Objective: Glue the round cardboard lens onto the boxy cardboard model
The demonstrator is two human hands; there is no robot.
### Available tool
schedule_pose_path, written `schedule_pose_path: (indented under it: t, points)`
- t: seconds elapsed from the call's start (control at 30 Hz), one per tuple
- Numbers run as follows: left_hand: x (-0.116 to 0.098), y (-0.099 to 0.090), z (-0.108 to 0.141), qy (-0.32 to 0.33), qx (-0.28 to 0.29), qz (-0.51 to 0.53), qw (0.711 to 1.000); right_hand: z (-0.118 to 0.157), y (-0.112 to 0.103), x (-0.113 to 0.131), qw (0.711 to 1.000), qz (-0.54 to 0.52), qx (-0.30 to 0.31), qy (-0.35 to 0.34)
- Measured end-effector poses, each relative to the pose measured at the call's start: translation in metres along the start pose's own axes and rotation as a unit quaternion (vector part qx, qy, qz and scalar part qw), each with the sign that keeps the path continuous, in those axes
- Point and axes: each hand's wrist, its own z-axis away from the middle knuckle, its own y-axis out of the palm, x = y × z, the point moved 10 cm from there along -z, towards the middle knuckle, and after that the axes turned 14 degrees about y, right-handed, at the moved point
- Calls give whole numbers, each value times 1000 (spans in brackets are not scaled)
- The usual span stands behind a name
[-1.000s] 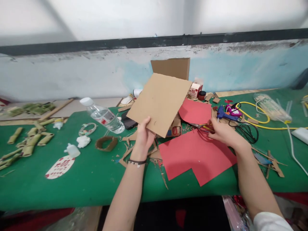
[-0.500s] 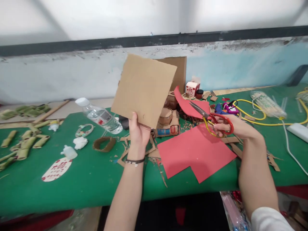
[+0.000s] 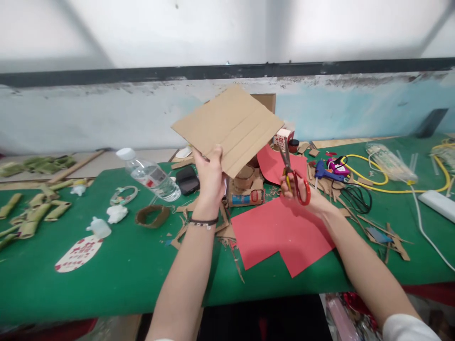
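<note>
Gripping the cardboard sheet [image 3: 229, 125] aloft, your left hand [image 3: 210, 177] is holding it just left of the scissors [image 3: 293, 176], blades pointing up, clasped in your right hand [image 3: 305, 196].

Green-covered table [image 3: 106, 279]; scuffed white-blue wall [image 3: 88, 113], dark rail [image 3: 142, 73].

I'm holding a plain brown cardboard sheet [image 3: 229, 127] in my left hand [image 3: 210, 177] — creased in parallel lines — and scissors [image 3: 293, 175] with red and yellow handles and grey blades in my right hand [image 3: 305, 196]. The table [image 3: 135, 265] is showing green under red paper [image 3: 280, 232], a blue glue gun [image 3: 325, 170] and a looping yellow cable [image 3: 373, 177]. A dark band is circling my left wrist — my right sleeve [image 3: 405, 329] is showing white.
</note>
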Motion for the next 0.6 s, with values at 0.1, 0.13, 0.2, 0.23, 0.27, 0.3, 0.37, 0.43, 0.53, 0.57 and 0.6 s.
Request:
schedule_pose_path:
  t: [0.1,0.13,0.2,0.23,0.27,0.3,0.37,0.43,0.53,0.57,0.6]
  points:
    - [-3,13,-16,27,8,9,1000,6,23,-13,999,21,49,-4]
    - [-3,18,-19,30,17,22,999,9,30,-17,997,40,62,-5]
    - [-5,28,-21,35,30,53,998,14,41,-24,993,77,86,-2]
    - [-6,32,-21,35,36,66,997,16,44,-26,991,90,95,2]
    - [-6,37,-20,33,40,76,996,17,47,-29,990,99,99,5]
    - [-6,41,-18,27,42,83,995,18,48,-30,989,105,99,8]
    - [-5,48,-14,9,42,93,995,18,50,-30,989,113,94,7]
    - [-4,55,-8,-10,42,102,994,18,51,-28,990,116,83,1]
    - [-4,66,-1,-14,58,100,993,15,49,-24,991,113,65,-18]
    - [-4,68,1,-13,66,95,993,14,48,-23,992,111,60,-28]
    - [-3,71,2,-14,72,91,993,12,46,-22,992,109,55,-38]
